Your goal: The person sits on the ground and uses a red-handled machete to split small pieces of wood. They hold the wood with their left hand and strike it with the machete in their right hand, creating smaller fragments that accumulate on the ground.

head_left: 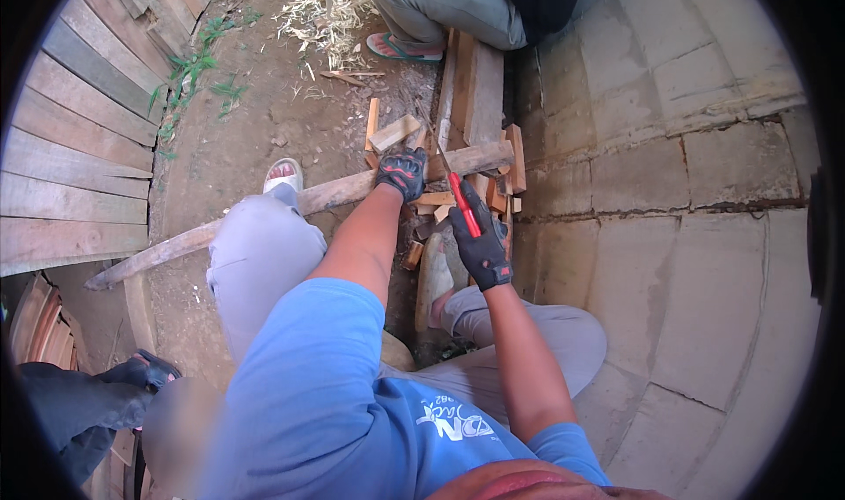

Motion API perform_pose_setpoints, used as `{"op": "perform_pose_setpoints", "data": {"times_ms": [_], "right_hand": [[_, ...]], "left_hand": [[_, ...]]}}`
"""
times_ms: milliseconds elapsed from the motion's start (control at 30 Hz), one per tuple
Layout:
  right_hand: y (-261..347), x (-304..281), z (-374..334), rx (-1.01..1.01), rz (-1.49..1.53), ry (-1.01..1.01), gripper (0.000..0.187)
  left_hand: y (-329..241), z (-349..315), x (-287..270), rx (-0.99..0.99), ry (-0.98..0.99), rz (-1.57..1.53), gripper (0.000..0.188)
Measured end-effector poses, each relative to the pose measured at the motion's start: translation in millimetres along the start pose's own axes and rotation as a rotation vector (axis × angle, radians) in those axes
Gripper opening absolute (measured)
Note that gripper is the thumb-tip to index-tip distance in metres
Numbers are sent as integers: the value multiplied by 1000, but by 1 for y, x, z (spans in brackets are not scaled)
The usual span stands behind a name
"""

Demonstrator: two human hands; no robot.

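Note:
A long, slightly curved wooden pole lies across in front of me, its thick end at the right over a pile of wood offcuts. My left hand, in a black glove with red marks, is closed over the pole near that end. In my right hand, gloved alike, is the red handle of a saw. Its thin blade points up and away, seen nearly edge-on beside the pole, just right of my left hand. Whether the blade touches the wood I cannot tell.
Thick timber beams run away beyond the offcuts. A person in grey trousers squats at the far end near wood shavings. Another person's leg shows at lower left. A block wall stands right, a plank fence left.

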State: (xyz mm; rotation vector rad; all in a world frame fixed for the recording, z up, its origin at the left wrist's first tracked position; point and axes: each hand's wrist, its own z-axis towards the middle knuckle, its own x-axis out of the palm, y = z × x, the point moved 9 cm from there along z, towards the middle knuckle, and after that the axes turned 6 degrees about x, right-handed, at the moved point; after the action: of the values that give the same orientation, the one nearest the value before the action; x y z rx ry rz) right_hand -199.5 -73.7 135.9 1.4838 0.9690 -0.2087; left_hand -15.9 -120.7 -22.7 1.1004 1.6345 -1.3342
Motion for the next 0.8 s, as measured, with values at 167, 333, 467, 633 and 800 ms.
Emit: {"op": "perform_pose_setpoints", "data": {"times_ms": [167, 333, 467, 633, 800], "right_hand": [[9, -9, 6, -65, -62, -52, 59], [31, -9, 13, 9, -138, -84, 59], [39, -13, 5, 135, -108, -86, 58], [52, -49, -64, 76, -109, -52, 54], [54, -99, -152, 160, -121, -52, 51]], "left_hand": [[1, 0, 1, 5, 47, -35, 50], [1, 2, 1, -20, 34, -48, 45], [-10, -2, -6, 13, -38, -18, 42], [0, -2, -1, -7, -23, -18, 45], [4, -3, -5, -26, -47, -36, 43]]}}
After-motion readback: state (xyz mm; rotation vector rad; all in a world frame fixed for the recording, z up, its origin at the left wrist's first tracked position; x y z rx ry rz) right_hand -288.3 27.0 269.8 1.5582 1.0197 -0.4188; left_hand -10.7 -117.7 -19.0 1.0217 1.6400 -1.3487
